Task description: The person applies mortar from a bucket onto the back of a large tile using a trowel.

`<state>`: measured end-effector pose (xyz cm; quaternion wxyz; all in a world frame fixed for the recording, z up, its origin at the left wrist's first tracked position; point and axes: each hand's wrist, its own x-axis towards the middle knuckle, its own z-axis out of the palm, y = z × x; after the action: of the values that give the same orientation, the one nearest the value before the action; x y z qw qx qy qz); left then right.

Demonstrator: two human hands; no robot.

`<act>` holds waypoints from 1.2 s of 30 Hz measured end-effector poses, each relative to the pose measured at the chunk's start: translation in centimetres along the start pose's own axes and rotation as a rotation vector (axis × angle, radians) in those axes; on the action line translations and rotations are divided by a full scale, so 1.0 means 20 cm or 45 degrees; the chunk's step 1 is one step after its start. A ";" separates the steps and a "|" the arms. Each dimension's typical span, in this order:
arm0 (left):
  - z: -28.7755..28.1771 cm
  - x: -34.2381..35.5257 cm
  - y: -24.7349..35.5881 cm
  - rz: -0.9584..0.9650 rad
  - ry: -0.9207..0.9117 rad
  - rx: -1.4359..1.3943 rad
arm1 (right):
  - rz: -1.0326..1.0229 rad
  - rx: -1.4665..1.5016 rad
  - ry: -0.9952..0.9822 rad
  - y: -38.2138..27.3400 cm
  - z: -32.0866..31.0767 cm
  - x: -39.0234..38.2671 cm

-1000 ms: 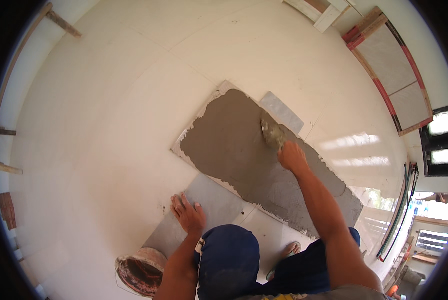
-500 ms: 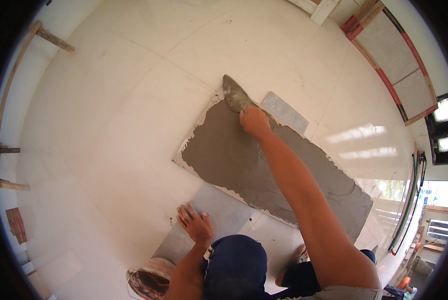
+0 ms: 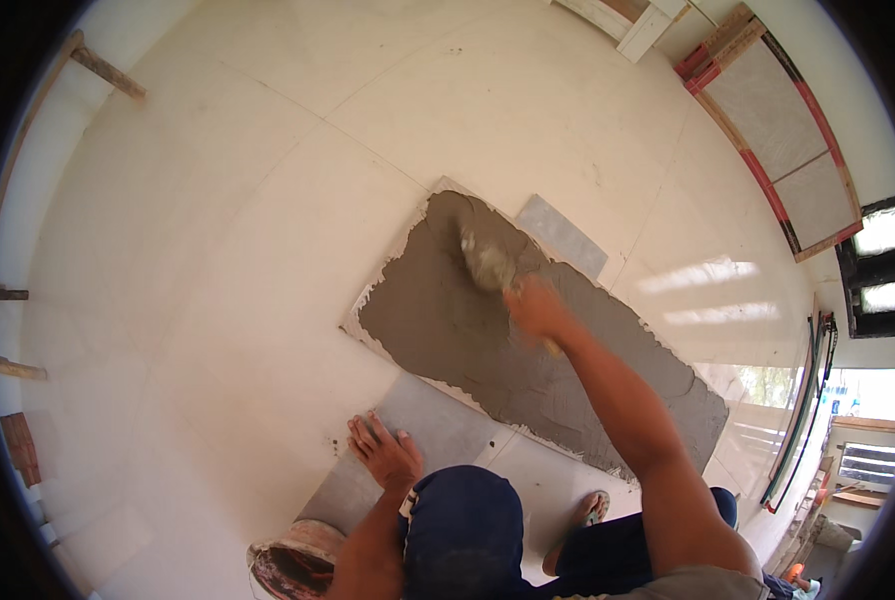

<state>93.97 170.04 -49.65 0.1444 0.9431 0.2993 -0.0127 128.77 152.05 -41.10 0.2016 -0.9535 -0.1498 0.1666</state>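
My right hand (image 3: 540, 308) is closed round the handle of a pointed trowel (image 3: 488, 262), whose blade is smeared with grey mortar and blurred by motion. Beneath it, a large tile (image 3: 350, 318) carries a wide coat of wet grey mortar (image 3: 423, 290), ragged at its borders. Lying flat with fingers spread, my left hand (image 3: 386, 455) presses on a grey tile (image 3: 448, 418) beside the coated one. A second grey tile piece (image 3: 564, 232) sticks out at the far side of the coated tile.
A mortar-stained bucket (image 3: 298, 560) stands by my left forearm. Pale tiled floor (image 3: 218, 250) surrounds the work. Framed grey panels (image 3: 778, 130) lean at the upper right, and dark strips (image 3: 806, 410) lie along the right wall. A wooden frame (image 3: 108, 72) is at the upper left.
My right hand has drawn the trowel back from the coated tile's far corner, toward me and slightly right, over the mortar. My left hand stays on the grey tile.
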 end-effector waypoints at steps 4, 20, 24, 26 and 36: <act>0.01 0.02 -0.01 -0.030 -0.030 0.025 | 0.176 0.053 -0.074 -0.10 -0.07 0.28; 0.02 0.01 -0.02 -0.028 -0.042 0.016 | 0.046 -0.190 -0.085 -0.08 -0.10 0.37; 0.01 0.00 -0.02 -0.025 -0.003 0.006 | 0.069 -0.166 -0.213 -0.17 -0.03 0.32; -0.01 0.00 -0.01 -0.033 0.007 -0.009 | 0.029 -0.191 -0.265 -0.21 0.01 0.24; 0.04 0.00 -0.02 0.035 0.086 0.030 | -0.055 -0.233 -0.289 -0.35 0.21 0.02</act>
<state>93.82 170.18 -50.55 0.1234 0.9486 0.2908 0.0176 126.10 159.76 -41.73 0.0992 -0.9394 -0.2067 0.2548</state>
